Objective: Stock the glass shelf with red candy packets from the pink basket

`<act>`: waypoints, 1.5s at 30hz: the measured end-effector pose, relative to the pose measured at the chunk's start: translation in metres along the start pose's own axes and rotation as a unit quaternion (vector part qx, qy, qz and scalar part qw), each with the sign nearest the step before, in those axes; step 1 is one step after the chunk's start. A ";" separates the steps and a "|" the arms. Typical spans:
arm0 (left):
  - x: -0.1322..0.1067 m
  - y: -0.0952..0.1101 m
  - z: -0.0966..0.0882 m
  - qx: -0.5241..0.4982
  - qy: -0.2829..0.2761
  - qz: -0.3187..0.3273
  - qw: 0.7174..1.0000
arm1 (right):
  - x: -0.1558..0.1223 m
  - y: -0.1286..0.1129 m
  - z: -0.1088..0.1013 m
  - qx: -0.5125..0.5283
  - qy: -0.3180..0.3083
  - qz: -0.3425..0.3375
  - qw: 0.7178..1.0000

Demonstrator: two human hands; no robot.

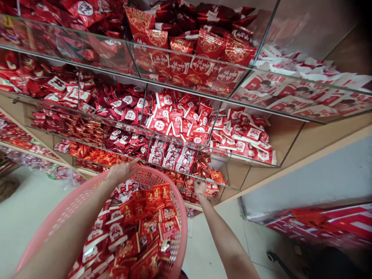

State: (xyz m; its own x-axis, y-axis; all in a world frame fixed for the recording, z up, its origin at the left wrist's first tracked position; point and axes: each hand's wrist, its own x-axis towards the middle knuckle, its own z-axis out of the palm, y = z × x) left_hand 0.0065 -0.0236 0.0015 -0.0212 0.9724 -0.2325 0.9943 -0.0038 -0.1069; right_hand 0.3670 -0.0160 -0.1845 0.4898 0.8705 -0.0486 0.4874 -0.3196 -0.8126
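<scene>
My left hand (123, 171) is above the far rim of a pink perforated plastic basket (180, 217), its fingers stretched toward the shelf and holding nothing I can see. Small red, orange and white wrapped snack packets (139, 224) fill the basket. At a low shelf compartment on the right, my right hand (200, 187) has its fingers curled in among red-and-gold packets (213, 177). What lies inside those fingers is hidden. Just left of it, white-and-red packets printed with figures (171, 157) stand in neat rows.
Tiered wooden shelves with clear dividers and glass fronts (186, 93) hold red packets. Large red-and-gold bags (200, 58) sit on top, with white packets (305, 85) to their right. Red printed packaging (325, 223) lies low at the right, near a caster wheel (271, 255) on the tiled floor (200, 248).
</scene>
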 end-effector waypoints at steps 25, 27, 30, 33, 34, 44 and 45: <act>-0.001 0.001 0.003 -0.022 0.004 -0.002 1.000 | -0.205 -0.104 -0.097 0.274 -0.214 -0.021 0.937; -0.001 0.001 0.004 -0.027 0.006 -0.005 1.000 | -0.216 -0.109 -0.087 0.251 -0.237 -0.049 0.937; -0.001 0.001 0.005 -0.026 0.011 -0.006 1.000 | -0.225 -0.112 -0.078 0.232 -0.259 -0.061 0.936; -0.001 0.001 0.005 -0.021 0.012 -0.004 1.000 | -0.231 -0.116 -0.075 0.219 -0.259 -0.077 0.937; -0.001 0.001 0.005 -0.019 0.011 -0.003 1.000 | -0.232 -0.118 -0.074 0.218 -0.259 -0.082 0.937; -0.004 0.003 0.000 -0.020 0.009 -0.002 1.000 | -0.245 -0.122 -0.067 0.150 -0.295 -0.102 0.938; -0.004 0.003 0.000 -0.019 0.008 -0.004 1.000 | -0.245 -0.122 -0.069 0.128 -0.292 -0.111 0.941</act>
State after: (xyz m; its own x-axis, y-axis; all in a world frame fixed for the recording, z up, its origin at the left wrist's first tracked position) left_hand 0.0092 -0.0274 0.0026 -0.0273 0.9761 -0.2155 0.9973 0.0119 -0.0725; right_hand 0.2373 -0.2161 -0.0330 -0.1212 0.9864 -0.1110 0.3033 -0.0697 -0.9503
